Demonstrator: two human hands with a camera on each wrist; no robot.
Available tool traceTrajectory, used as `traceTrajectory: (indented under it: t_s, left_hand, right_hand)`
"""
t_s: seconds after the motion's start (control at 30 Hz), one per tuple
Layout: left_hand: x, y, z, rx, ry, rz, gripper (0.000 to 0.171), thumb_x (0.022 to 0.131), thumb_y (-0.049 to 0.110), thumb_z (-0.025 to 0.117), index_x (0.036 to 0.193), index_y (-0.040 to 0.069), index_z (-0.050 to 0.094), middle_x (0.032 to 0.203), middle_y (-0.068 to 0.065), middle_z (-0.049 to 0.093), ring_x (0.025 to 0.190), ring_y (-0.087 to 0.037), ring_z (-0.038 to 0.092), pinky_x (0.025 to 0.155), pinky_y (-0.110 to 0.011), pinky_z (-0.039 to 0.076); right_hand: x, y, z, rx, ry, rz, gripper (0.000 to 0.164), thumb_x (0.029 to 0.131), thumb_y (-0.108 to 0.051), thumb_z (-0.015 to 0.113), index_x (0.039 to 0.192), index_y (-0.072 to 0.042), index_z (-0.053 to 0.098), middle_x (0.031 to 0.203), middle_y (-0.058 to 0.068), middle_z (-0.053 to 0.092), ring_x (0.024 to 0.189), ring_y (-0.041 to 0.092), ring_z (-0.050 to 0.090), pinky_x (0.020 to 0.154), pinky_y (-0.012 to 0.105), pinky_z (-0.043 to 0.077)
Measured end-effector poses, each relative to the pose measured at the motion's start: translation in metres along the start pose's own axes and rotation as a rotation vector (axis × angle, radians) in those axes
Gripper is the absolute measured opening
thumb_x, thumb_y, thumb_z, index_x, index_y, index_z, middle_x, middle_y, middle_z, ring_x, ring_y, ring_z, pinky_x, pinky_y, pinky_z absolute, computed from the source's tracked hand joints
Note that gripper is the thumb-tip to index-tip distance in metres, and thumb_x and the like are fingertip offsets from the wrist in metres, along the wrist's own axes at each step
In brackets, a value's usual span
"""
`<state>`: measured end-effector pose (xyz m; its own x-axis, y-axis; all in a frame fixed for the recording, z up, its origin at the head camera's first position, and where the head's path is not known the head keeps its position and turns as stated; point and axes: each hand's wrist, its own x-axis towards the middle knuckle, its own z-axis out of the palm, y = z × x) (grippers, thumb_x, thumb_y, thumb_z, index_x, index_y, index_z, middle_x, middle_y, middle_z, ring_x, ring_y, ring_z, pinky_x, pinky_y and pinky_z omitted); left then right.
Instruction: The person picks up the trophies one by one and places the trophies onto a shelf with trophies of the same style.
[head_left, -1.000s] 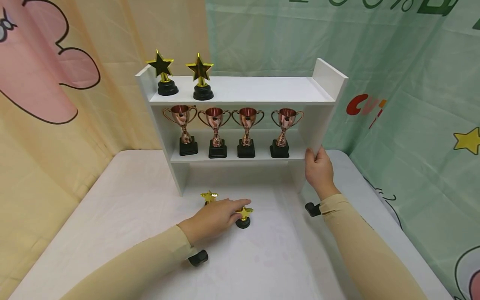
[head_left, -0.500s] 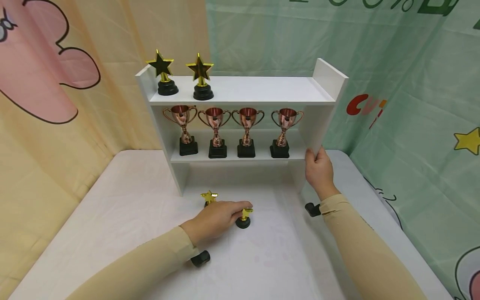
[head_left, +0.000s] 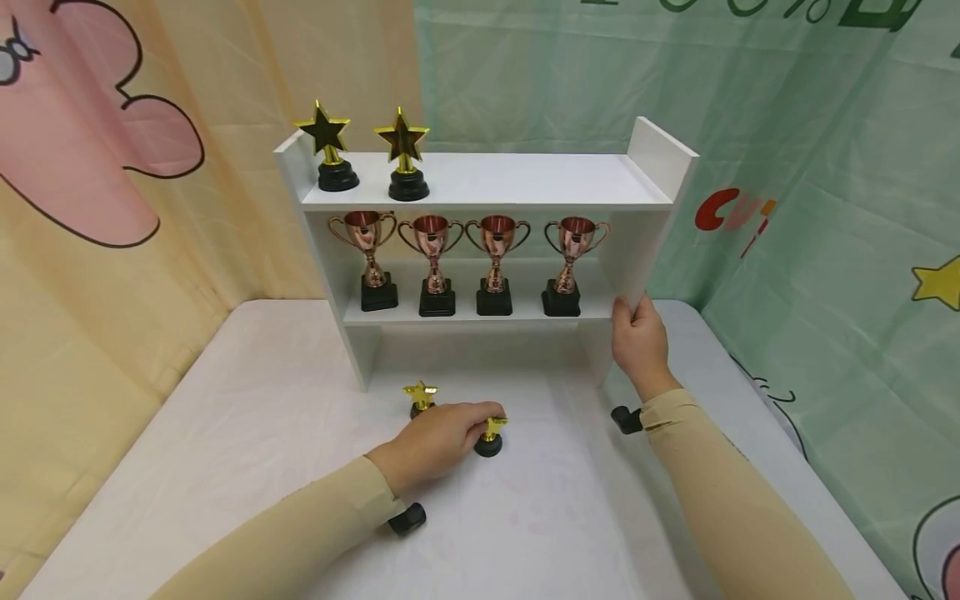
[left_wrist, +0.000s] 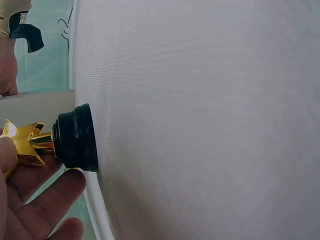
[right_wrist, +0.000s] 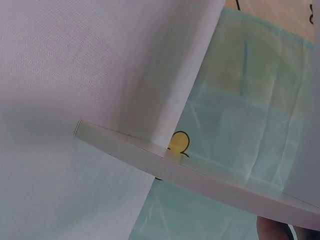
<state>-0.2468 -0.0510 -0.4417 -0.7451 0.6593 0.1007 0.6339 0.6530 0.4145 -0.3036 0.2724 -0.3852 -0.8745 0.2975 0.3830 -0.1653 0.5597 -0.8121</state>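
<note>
My left hand pinches a small gold star trophy by its star, thumb on one side and fingers behind. Its round black base stands upright on the white table in the left wrist view. Another gold star trophy stands just beyond the left hand, its base partly hidden by that hand. At the right, my right hand grips the front edge of the side panel of a white shelf unit. Only fingertips of it show in the right wrist view, at the panel's edge.
Two larger star trophies, one at the far left and one beside it, stand on the top board. Several copper-coloured two-handled cups on black bases line the middle board. Printed curtains hang behind the table.
The left index finger has come down from pointing straight over the star, and the hand now closes on the trophy. The right hand stays on the shelf panel.
</note>
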Motion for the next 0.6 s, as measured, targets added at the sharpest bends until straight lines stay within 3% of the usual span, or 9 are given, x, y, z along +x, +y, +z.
traceTrajectory:
  t_s: [0.6]
  left_hand:
    - [-0.0010, -0.0009, 0.0023, -0.030, 0.022, -0.004, 0.033, 0.111, 0.021, 0.052, 0.142, 0.030, 0.063, 0.132, 0.011, 0.072, 0.113, -0.010, 0.070, 0.100, -0.037, 0.057]
  right_hand:
    - [-0.0006, -0.0005, 0.0005, -0.025, 0.000, 0.012, 0.049, 0.113, -0.039, 0.039, 0.143, -0.004, 0.055, 0.143, 0.025, 0.062, 0.123, 0.043, 0.059, 0.104, 0.063, 0.046]
